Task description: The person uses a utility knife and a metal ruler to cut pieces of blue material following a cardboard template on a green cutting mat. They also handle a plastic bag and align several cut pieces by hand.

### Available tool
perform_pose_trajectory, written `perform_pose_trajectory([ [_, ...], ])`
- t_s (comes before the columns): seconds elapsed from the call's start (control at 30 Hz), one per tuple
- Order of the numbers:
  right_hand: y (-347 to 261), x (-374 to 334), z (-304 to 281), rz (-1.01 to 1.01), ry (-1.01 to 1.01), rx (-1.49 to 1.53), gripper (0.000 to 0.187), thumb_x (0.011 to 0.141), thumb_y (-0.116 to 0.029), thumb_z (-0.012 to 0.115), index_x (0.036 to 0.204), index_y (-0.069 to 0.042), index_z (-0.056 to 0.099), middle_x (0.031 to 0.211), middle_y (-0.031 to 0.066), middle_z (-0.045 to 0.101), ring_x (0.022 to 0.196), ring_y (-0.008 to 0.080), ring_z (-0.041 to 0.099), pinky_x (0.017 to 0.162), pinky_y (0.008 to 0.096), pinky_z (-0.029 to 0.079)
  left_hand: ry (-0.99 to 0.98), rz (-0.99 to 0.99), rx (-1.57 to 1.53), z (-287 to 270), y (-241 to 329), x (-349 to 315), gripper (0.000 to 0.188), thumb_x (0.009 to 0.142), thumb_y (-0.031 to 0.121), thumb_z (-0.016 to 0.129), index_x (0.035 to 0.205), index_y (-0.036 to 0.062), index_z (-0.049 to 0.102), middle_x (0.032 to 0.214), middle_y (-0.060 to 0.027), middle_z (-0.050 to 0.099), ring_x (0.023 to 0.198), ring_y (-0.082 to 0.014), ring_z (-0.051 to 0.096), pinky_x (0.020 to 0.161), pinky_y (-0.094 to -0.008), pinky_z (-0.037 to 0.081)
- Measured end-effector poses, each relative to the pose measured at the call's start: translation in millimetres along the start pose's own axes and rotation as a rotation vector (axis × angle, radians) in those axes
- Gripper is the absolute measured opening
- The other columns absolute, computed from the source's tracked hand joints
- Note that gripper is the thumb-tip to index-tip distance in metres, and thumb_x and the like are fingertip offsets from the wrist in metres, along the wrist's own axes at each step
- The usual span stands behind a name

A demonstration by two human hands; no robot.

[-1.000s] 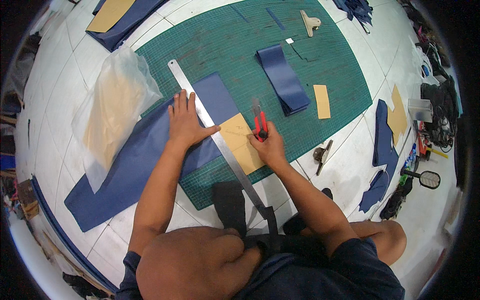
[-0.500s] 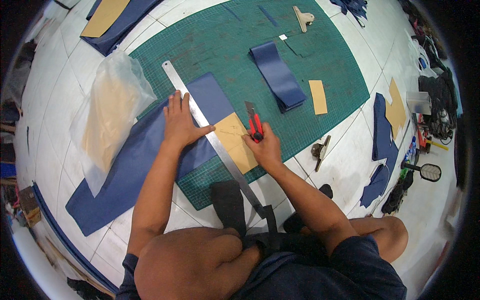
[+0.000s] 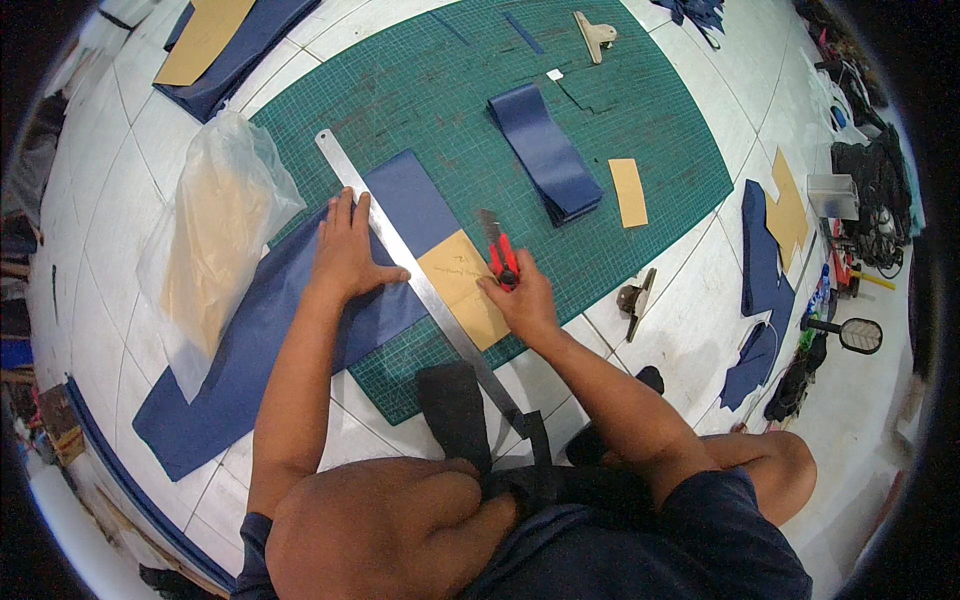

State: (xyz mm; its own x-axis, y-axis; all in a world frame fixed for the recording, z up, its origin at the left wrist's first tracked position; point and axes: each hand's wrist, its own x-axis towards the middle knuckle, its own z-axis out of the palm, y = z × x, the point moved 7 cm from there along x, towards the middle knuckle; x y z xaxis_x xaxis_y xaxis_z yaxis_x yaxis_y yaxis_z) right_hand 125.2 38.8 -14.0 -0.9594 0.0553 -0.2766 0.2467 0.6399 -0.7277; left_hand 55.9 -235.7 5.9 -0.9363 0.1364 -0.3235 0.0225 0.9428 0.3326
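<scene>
My left hand [image 3: 345,250] lies flat with its fingers apart, touching a long steel ruler [image 3: 455,330] and the navy fabric [image 3: 250,370] beside it. The ruler slants across the fabric, its near end by my sock-covered foot. Along its right side lies a tan card pattern [image 3: 468,296] with handwriting, partly over the fabric. My right hand [image 3: 527,303] is closed round a red utility knife [image 3: 503,262], blade out and pointing away from me. That hand is at the card's right edge. Beneath all this is a green cutting mat [image 3: 380,100].
A folded navy strip [image 3: 545,155], a small tan card [image 3: 628,193] and a beige clip [image 3: 595,38] lie on the mat. A plastic bag [image 3: 225,230] covers part of the fabric at left. Another clip [image 3: 635,305] and navy scraps [image 3: 755,260] are on the tiled floor.
The whole view has shifted slightly, so the things on the floor appear a little further left. Both hands keep their places on the ruler and the knife.
</scene>
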Motion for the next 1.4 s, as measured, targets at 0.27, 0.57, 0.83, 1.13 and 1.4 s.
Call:
perform_pose_trajectory([
  [0.27,47.7,-15.6,-102.6,-0.159,-0.024,-0.347,0.041,0.085,-0.024,0.079,0.110,-0.003,0.054,0.094,0.0153,0.059,0.084,0.0291,0.060,0.074,0.0421,0.049,0.009,-0.010,-0.008,-0.9,3.8,0.6,0.138,0.053,0.052,0.095,0.158,0.0005,0.022,0.166,-0.0240,0.019,0.154,-0.0434,0.018,0.122,-0.0569,0.026],
  [0.57,-77.2,27.1,15.4,-0.032,-0.349,-0.305,0.040,0.093,-0.021,0.061,0.119,0.000,0.039,0.093,0.0333,0.068,0.088,0.0540,0.066,0.079,0.0631,0.049,-0.029,-0.054,0.054,-3.5,-0.6,1.9,0.142,0.052,0.054,0.096,0.158,-0.0032,0.019,0.166,-0.0233,0.019,0.154,-0.0421,0.019,0.122,-0.0557,0.027],
  [0.83,-141.1,61.6,95.0,-0.217,-0.353,-0.350,0.035,0.092,-0.015,0.059,0.115,0.005,0.042,0.098,0.0326,0.069,0.095,0.0496,0.069,0.085,0.0556,0.055,-0.030,-0.050,0.095,1.1,-1.0,2.9,0.129,0.060,0.041,0.093,0.158,-0.0029,0.021,0.165,-0.0215,0.022,0.153,-0.0391,0.023,0.123,-0.0513,0.027],
  [1.13,-147.2,67.1,101.0,-0.223,-0.359,-0.376,0.031,0.093,-0.012,0.055,0.116,0.005,0.044,0.104,0.0330,0.069,0.099,0.0481,0.069,0.087,0.0543,0.055,0.018,-0.041,0.094,-0.8,-0.2,2.2,0.122,0.063,0.037,0.091,0.157,-0.0031,0.023,0.164,-0.0202,0.025,0.153,-0.0382,0.025,0.121,-0.0529,0.029],
  [1.4,-164.0,77.0,100.3,-0.194,-0.434,-0.441,0.030,0.097,-0.016,0.052,0.121,0.000,0.048,0.109,0.0289,0.071,0.102,0.0426,0.071,0.089,0.0507,0.057,0.110,-0.027,0.154,9.5,-8.1,7.8,0.126,0.061,0.042,0.093,0.157,-0.0019,0.023,0.164,-0.0197,0.026,0.153,-0.0380,0.026,0.119,-0.0537,0.031],
])
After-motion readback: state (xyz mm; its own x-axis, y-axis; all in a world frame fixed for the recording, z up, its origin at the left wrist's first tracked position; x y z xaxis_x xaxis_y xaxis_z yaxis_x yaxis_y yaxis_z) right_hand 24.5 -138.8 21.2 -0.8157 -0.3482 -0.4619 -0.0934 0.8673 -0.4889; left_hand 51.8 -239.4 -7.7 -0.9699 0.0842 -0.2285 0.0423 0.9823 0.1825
